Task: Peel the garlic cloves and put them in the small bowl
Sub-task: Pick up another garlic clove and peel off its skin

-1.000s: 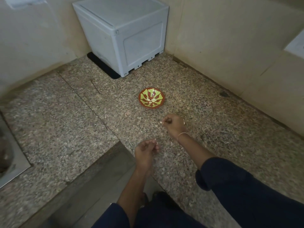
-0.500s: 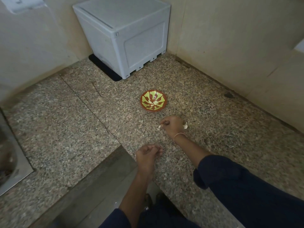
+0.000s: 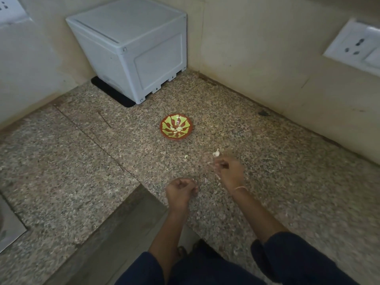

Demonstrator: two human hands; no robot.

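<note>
The small red and green patterned bowl (image 3: pixel 176 129) sits on the granite counter and holds a few peeled garlic cloves (image 3: pixel 177 129). My right hand (image 3: pixel 228 171) is blurred, below and right of the bowl, its fingers curled round a small white garlic piece. An unpeeled garlic piece (image 3: pixel 216 153) lies just beyond that hand, and a smaller white bit (image 3: pixel 186 156) lies to its left. My left hand (image 3: pixel 181 191) hovers near the counter's front edge with its fingers curled inward. Whether it holds anything is hidden.
A grey plastic box (image 3: pixel 135 50) stands in the back corner. Tiled walls close the back and right, with a white socket plate (image 3: pixel 357 46) on the right wall. A steel sink edge (image 3: pixel 8 229) shows at far left. The counter (image 3: pixel 61 161) steps down by my left forearm.
My right hand has drawn back from near the bowl toward my left hand, which uncovers the garlic piece on the counter. The left hand has barely moved. The camera has tilted up slightly.
</note>
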